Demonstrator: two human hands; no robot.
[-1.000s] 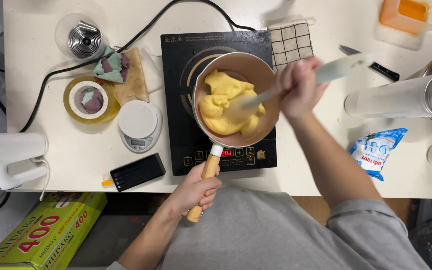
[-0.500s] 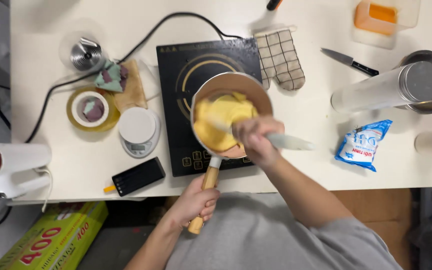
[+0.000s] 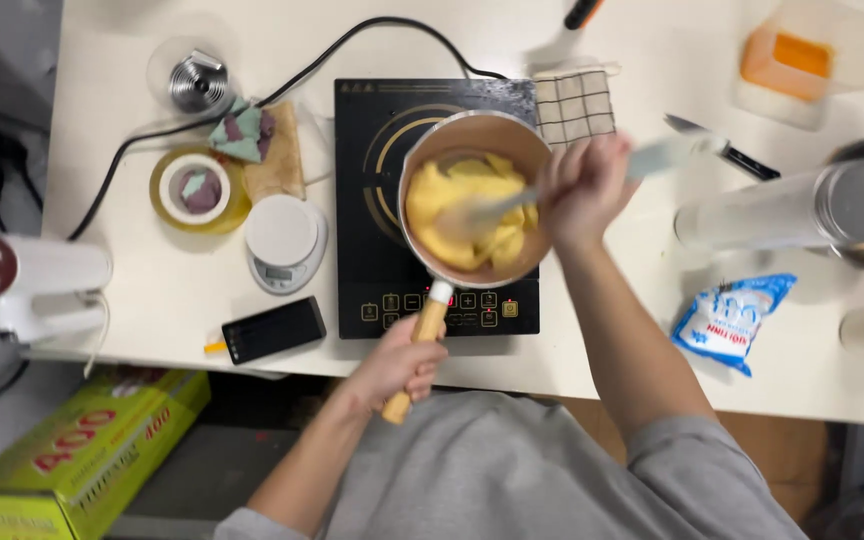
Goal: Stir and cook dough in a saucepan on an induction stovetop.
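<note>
A small round metal saucepan (image 3: 474,200) with a pale wooden handle sits on the black flat induction hob (image 3: 372,210) in the middle of the white tabletop (image 3: 612,330), and holds a thick yellow doughy mass (image 3: 452,215). The right hand (image 3: 582,185) is closed around a pale spatula (image 3: 492,208), blurred in the picture, whose blade lies in the mass. The left hand (image 3: 399,365) has its grip wrapped tight on the wooden handle, off the tabletop's near edge. Just behind the pan's right side lies a checked oven mitt (image 3: 574,105). Left of the hob stand a round white kitchen scale (image 3: 285,238) and a black phone (image 3: 274,329). Well to the right lie a blue and white plastic packet (image 3: 734,318) and a black-handled knife (image 3: 727,150).
</note>
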